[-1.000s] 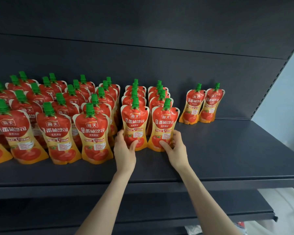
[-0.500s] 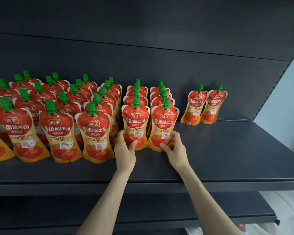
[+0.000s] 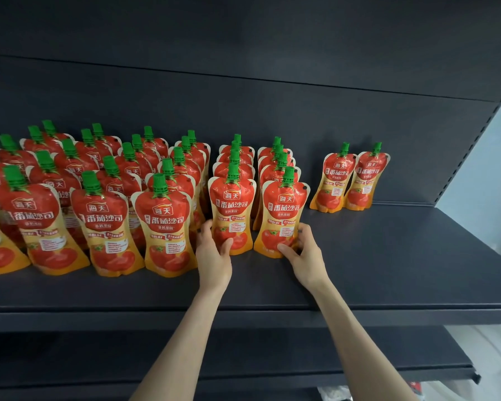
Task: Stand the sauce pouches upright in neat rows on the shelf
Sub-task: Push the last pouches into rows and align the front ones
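Mid-frame we are seating two front pouches: left hand (image 3: 214,256) grips the left pouch (image 3: 232,209), right hand (image 3: 305,254) the right pouch (image 3: 284,218); next, we square them and release.

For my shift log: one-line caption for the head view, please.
Left hand holds the left front pouch, right hand the right front pouch, on the dark shelf.
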`<state>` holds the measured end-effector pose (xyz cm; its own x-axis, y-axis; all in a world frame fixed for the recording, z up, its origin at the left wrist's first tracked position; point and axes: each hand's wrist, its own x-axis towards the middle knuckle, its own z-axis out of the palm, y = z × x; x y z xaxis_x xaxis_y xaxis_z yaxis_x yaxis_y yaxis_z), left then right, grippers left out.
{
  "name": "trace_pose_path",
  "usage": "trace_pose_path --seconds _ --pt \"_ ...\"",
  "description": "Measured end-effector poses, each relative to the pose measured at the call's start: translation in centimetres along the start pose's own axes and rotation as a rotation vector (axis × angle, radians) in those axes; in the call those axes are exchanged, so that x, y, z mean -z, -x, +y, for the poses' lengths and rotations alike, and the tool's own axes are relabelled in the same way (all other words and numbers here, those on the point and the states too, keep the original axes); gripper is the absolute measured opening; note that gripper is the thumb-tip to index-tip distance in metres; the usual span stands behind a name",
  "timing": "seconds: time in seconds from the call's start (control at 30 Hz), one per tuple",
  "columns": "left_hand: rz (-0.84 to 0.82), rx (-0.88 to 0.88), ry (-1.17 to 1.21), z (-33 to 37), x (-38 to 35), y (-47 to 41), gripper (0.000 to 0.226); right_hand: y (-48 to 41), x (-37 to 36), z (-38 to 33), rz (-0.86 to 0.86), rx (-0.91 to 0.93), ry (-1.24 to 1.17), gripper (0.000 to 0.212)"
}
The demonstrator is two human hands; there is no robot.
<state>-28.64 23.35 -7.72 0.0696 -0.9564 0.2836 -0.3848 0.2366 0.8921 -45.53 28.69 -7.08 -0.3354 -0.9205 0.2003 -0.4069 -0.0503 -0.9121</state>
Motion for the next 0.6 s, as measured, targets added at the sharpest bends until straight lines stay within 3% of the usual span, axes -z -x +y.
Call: trace_pose_path --seconds 0.43,0.5,0.6 --pt "0.009 -0.028 -0.048 1.0 0.0 1.9 0.066 0.9 -0.1 0.3 0.078 -0.025 0.17 0.057" --pt "0.015 -0.085 -0.047 0.9 0.1 3.2 0.062 2.0 0.5 0.3 0.143 -0.01 0.194 0.057" --pt "0.022 -0.202 -0.074 1.2 -0.2 5.3 0.043 3.4 2.2 0.1 0.203 0.039 0.241 0.039"
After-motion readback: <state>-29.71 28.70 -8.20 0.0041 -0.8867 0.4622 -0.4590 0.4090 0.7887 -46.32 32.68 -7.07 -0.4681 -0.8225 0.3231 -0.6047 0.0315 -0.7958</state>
